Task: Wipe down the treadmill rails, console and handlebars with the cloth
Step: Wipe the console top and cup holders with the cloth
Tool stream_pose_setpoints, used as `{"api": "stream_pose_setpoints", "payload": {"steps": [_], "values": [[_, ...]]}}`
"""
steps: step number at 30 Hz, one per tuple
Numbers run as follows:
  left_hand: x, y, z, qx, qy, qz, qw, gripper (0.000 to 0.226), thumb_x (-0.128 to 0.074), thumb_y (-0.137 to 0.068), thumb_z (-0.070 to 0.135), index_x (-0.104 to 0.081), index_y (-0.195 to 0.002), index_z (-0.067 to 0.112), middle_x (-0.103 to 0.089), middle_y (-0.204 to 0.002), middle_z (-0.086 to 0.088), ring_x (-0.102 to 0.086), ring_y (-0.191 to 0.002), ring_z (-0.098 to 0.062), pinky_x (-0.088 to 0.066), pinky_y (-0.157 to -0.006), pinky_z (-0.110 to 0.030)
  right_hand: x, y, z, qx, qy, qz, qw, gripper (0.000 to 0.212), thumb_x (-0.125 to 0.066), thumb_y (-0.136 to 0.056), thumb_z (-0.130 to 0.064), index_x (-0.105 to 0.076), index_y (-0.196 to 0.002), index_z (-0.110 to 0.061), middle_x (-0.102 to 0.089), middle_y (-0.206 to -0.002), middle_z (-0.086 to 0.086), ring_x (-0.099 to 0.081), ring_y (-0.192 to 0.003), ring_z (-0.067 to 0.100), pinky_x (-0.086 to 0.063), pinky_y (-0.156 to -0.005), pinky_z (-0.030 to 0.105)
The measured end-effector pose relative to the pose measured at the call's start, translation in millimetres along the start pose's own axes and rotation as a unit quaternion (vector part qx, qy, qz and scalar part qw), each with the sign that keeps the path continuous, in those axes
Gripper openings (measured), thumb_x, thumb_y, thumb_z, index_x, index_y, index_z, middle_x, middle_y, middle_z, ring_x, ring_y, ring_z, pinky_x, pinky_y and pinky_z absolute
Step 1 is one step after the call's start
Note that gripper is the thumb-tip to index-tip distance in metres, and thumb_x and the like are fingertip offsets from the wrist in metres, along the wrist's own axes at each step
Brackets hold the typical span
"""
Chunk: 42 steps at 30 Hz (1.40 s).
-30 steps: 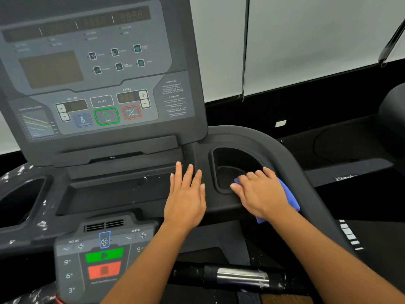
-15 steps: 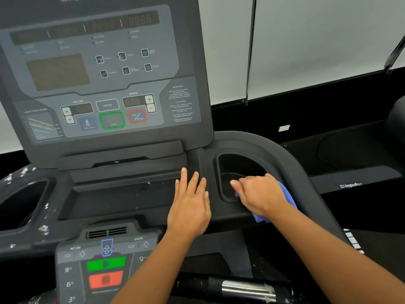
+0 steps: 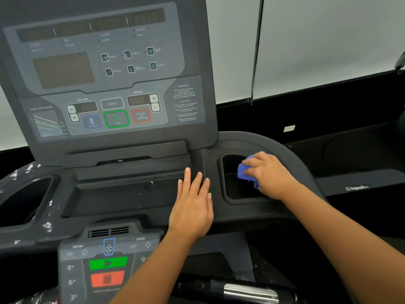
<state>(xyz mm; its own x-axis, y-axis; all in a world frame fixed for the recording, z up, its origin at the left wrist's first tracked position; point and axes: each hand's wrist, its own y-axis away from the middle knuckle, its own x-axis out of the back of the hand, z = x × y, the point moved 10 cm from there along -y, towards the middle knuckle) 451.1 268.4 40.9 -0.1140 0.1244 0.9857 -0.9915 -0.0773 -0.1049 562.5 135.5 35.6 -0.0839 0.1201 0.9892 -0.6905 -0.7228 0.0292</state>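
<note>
Right of centre, the right hand bunches the cloth in curled fingers over the cup well. The well's dark floor lies just below-left of the cloth. The left hand rests flat, fingers straight, beside the well.

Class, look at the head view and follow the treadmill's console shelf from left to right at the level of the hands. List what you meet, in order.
left cup holder → centre tray → left hand, lying flat → blue cloth → right hand, gripping the cloth
</note>
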Motion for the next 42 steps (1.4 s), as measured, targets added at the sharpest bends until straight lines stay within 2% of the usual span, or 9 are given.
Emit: {"api": "stream_pose_setpoints", "payload": {"steps": [5, 8, 12, 16, 21, 26, 31, 37, 42], "values": [[0.9, 0.5, -0.8, -0.002, -0.012, 0.008, 1.0, 0.062, -0.002, -0.095, 0.039, -0.021, -0.149, 0.017, -0.01, -0.159, -0.002, 0.024, -0.142, -0.023, 0.009, -0.117, -0.039, 3.0, 43.6, 7.7, -0.111, -0.013, -0.037, 0.993, 0.036, -0.045, -0.089, -0.019, -0.062, -0.118, -0.033, -0.049, -0.13, -0.016, -0.034, -0.119, 0.02, -0.025, -0.078, 0.027], [-1.2, 0.7, 0.0, -0.003, -0.008, -0.005, 1.0, 0.058, -0.006, -0.098, 0.038, -0.019, -0.15, 0.018, -0.007, -0.16, -0.002, 0.026, -0.142, -0.023, 0.01, -0.116, -0.039, 12.2, 51.2, 19.1, -0.165, -0.092, -0.045, 0.981, 0.033, -0.041, -0.087, -0.026, -0.065, -0.111, -0.021, -0.055, -0.12, 0.0, -0.044, -0.11, 0.028, -0.036, -0.079, 0.028], [0.9, 0.0, 1.2, -0.005, -0.007, -0.001, 1.0, 0.063, 0.0, -0.094, 0.039, -0.019, -0.15, 0.017, -0.006, -0.16, -0.002, 0.026, -0.142, -0.023, 0.011, -0.116, -0.039, 38.7, 69.3, 44.6, -0.241, -0.19, 0.159, 0.938, 0.041, -0.041, -0.081, -0.029, -0.068, -0.1, -0.006, -0.066, -0.089, 0.015, -0.058, -0.082, 0.037, -0.046, -0.072, 0.038], [0.5, -0.7, 1.7, 0.003, 0.002, -0.004, 1.0, 0.052, -0.016, -0.102, 0.033, -0.017, -0.151, 0.016, -0.004, -0.16, -0.003, 0.026, -0.142, -0.022, 0.009, -0.118, -0.04, 12.9, 88.6, -6.7, -0.201, -0.144, 0.176, 0.953, 0.041, -0.036, -0.086, -0.031, -0.069, -0.098, -0.009, -0.068, -0.103, 0.009, -0.062, -0.093, 0.034, -0.051, -0.079, 0.041], [-1.0, -0.6, 1.9, 0.002, -0.001, 0.001, 1.0, 0.052, -0.018, -0.101, 0.032, -0.018, -0.15, 0.015, -0.005, -0.16, -0.005, 0.024, -0.142, -0.023, 0.006, -0.118, -0.041, 25.9, 62.9, -40.9, -0.232, -0.138, 0.185, 0.945, 0.031, -0.045, -0.086, -0.04, -0.064, -0.074, -0.018, -0.059, -0.072, -0.001, -0.056, -0.067, 0.024, -0.039, -0.058, 0.034], [-2.3, -1.8, 3.7, -0.006, -0.012, -0.015, 1.0, 0.053, -0.022, -0.101, 0.03, -0.014, -0.15, 0.012, -0.001, -0.16, -0.007, 0.027, -0.141, -0.024, 0.007, -0.118, -0.042, 23.8, 27.6, -70.1, -0.244, -0.266, 0.169, 0.917, 0.026, -0.048, -0.093, -0.027, -0.066, -0.104, -0.013, -0.065, -0.096, 0.006, -0.059, -0.084, 0.025, -0.048, -0.069, 0.039], [-2.0, -0.6, 2.9, -0.006, -0.015, 0.013, 1.0, 0.062, -0.003, -0.096, 0.036, -0.02, -0.149, 0.012, -0.009, -0.159, -0.007, 0.02, -0.143, -0.025, 0.009, -0.116, -0.038, 29.9, 29.6, -67.9, -0.022, -0.188, 0.172, 0.967, 0.027, -0.048, -0.088, -0.027, -0.066, -0.088, -0.007, -0.061, -0.085, 0.006, -0.058, -0.071, 0.022, -0.048, -0.061, 0.028], [-4.0, 1.7, 4.6, -0.015, 0.006, 0.009, 1.0, 0.076, 0.009, -0.086, 0.041, -0.019, -0.15, 0.012, -0.011, -0.159, -0.007, 0.014, -0.145, -0.024, 0.011, -0.114, -0.034, 44.2, 3.6, -45.2, -0.165, -0.289, 0.22, 0.917, 0.037, -0.038, -0.094, -0.029, -0.063, -0.103, -0.003, -0.06, -0.1, 0.016, -0.06, -0.076, 0.031, -0.046, -0.062, 0.031], [-7.6, 10.4, 0.6, 0.007, -0.007, 0.014, 1.0, 0.06, -0.017, -0.095, 0.034, -0.042, -0.139, 0.002, -0.037, -0.148, -0.015, -0.008, -0.142, -0.03, -0.012, -0.113, -0.043, 28.2, 15.4, -82.1, -0.034, -0.186, 0.111, 0.976, 0.029, -0.049, -0.091, -0.02, -0.068, -0.108, -0.008, -0.058, -0.128, 0.011, -0.061, -0.101, 0.03, -0.051, -0.082, 0.035]]}}
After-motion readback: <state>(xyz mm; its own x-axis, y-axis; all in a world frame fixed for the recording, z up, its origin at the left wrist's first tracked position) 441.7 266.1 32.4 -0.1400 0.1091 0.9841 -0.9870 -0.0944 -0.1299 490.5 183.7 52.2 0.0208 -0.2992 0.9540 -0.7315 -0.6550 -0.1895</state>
